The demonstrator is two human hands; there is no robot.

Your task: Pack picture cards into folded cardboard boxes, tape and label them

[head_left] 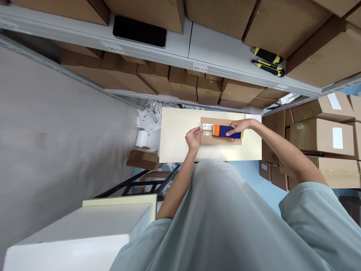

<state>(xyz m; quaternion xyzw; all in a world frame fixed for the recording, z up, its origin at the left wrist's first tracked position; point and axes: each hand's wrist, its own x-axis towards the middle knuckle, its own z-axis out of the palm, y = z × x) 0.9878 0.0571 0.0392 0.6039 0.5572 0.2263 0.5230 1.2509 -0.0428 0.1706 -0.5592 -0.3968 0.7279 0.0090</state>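
Observation:
A flat cardboard box [221,141] lies on the cream tabletop [180,150]. Shiny clear tape [207,130] shows across its left part. My right hand [238,127] grips a dark blue and orange tape dispenser [221,131] with a yellow end, held over the box with its orange end toward the tape. At the box's left edge, my left hand [194,138] has its thumb and fingers pinched together at the tape's left end. The fingertips partly hide what is between them.
Above the table, a grey shelf [220,41] holds cardboard boxes, a black phone [139,31] and two yellow-and-black utility knives [267,62]. Stacked cartons [321,137] stand at the right. Paper scraps [152,116] and a white roll [142,138] are left of the table.

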